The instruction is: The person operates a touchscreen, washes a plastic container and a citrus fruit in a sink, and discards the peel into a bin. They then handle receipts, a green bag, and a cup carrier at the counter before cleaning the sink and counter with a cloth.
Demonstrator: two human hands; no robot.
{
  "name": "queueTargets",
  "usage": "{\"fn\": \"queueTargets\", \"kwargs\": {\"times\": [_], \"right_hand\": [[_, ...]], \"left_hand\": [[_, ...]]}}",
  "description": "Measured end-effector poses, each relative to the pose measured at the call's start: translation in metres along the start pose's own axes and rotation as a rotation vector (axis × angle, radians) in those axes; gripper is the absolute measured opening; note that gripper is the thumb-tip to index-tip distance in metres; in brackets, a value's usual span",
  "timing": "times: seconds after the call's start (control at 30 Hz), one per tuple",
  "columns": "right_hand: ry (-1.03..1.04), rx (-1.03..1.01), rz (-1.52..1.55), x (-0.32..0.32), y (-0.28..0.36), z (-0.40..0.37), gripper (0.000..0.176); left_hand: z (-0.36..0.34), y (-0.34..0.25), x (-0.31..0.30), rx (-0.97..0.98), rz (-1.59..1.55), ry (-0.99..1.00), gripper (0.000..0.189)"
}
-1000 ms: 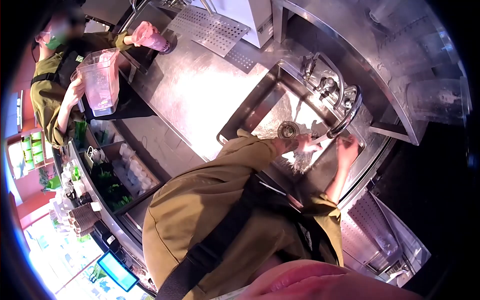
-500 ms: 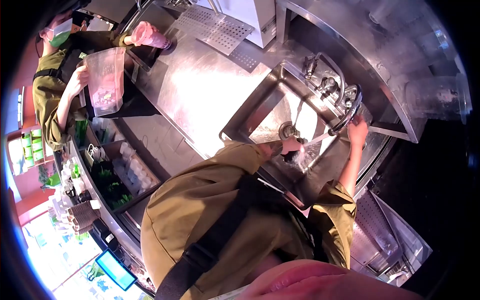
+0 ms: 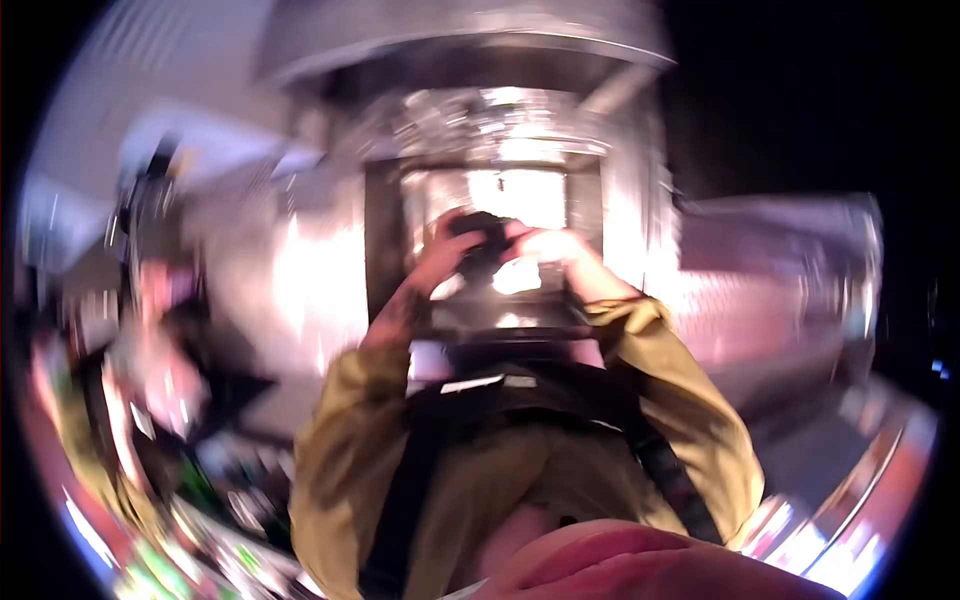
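Note:
Both hands meet over the metal sink (image 3: 385, 270), and the whole view is smeared by motion. My left hand (image 3: 446, 252) is closed around one side of a small black object (image 3: 482, 230). From the other side, my right hand (image 3: 548, 245) has its fingers closed against the same object. Blur hides its exact kind and shape. Behind the hands, the faucet area (image 3: 500, 115) shows only as bright streaks.
A metal counter (image 3: 300, 270) runs left of the sink, with a co-worker's arm (image 3: 120, 410) beyond it. At the right is a perforated-looking metal surface (image 3: 760, 290). A metal shelf edge (image 3: 480, 45) spans the back.
My right hand has left the faucet and joined my left hand at the black object. My view has swung round so the sink is straight ahead, and the co-worker appears lower at the left.

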State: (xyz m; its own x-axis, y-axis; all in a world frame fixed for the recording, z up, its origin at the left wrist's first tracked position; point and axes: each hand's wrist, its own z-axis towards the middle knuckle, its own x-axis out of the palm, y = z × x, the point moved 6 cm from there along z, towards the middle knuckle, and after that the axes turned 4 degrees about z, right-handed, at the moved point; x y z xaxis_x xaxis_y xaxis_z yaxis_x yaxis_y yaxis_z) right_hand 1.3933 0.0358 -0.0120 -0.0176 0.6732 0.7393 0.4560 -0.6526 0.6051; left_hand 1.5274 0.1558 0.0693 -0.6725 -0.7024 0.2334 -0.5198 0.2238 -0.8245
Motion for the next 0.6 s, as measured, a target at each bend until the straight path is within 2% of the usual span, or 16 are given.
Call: {"fn": "queueTargets", "kwargs": {"times": [0.03, 0.07, 0.1, 0.13, 0.2, 0.23, 0.3, 0.33, 0.43, 0.47, 0.53, 0.6], "right_hand": [[0.194, -0.374, -0.025, 0.064, 0.042, -0.02, 0.038], [0.403, -0.739, 0.015, 0.135, 0.088, -0.05, 0.036], [0.425, -0.481, 0.054, 0.128, 0.069, -0.023, 0.033], [0.42, -0.223, 0.097, 0.122, 0.049, 0.001, 0.03], [0.107, -0.138, -0.057, 0.145, 0.059, -0.02, 0.028], [-0.139, -0.141, -0.777, 0.145, 0.071, -0.022, 0.029], [0.048, 0.075, 0.013, 0.11, 0.017, 0.013, 0.038], [0.135, 0.032, -0.09, 0.099, 0.001, 0.029, 0.039], [0.149, -0.027, -0.163, 0.122, 0.016, 0.021, 0.036], [0.121, -0.003, -0.102, 0.13, 0.019, 0.021, 0.032], [0.031, 0.124, 0.168, 0.132, 0.006, 0.033, 0.022], [0.0, 0.116, 0.252, 0.131, 0.0, 0.025, 0.022]], "left_hand": [[0.004, 0.013, -0.011, 0.062, 0.023, 0.059, 0.06], [-0.014, -0.035, 0.008, 0.196, 0.02, 0.128, 0.065], [-0.028, -0.049, 0.02, 0.142, -0.144, 0.083, 0.066], [-0.031, -0.053, 0.025, 0.239, -0.073, 0.152, 0.069], [-0.043, -0.057, 0.045, 0.382, 0.154, 0.234, 0.073], [-0.049, -0.061, 0.048, 0.431, 0.309, 0.234, 0.074], [-0.06, -0.058, 0.054, 0.447, 0.654, 0.322, 0.073], [-0.065, -0.052, 0.058, 0.16, 0.268, 0.389, 0.054], [-0.058, -0.036, 0.046, 0.126, 0.377, 0.386, 0.031], [-0.059, -0.048, 0.053, 0.315, 0.431, 0.305, 0.019], [-0.048, -0.038, 0.045, 0.198, 0.41, 0.247, 0.016], [-0.04, -0.035, 0.045, 0.14, 0.375, 0.23, 0.015]]}}
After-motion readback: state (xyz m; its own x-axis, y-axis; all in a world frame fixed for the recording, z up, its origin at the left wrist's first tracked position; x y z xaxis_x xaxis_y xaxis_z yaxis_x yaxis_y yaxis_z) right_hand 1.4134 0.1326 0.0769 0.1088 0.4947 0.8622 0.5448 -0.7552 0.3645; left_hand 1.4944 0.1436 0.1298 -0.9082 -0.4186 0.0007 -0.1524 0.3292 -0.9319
